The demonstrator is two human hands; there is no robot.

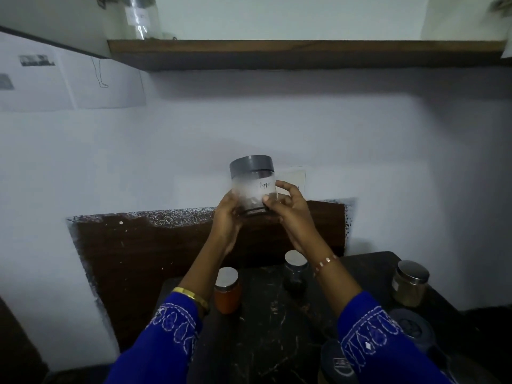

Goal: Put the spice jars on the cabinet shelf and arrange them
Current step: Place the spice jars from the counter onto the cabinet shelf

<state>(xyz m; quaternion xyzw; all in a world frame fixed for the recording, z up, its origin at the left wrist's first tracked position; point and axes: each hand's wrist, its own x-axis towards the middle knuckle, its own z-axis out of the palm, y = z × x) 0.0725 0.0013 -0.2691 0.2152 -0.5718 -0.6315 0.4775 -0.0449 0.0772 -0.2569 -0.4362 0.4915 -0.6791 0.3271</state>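
While my left hand (225, 214) and right hand (288, 209) curl round the pepper jar (253, 187) at frame centre, well below the shelf (304, 52) along the top, a slack grip could drop it. One jar stands upper left (138, 18); three wait below: amber (227, 291), dark (296, 273), tan (410, 284).

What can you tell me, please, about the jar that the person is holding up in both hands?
The pepper jar is a squat, clear jar with a grey screw lid and a handwritten label that seems to read "Pepper". A little dark content lies at its bottom. It is upright, raised before the wall, below the wooden shelf. The left hand cups its left side; the right hand pinches its right side.
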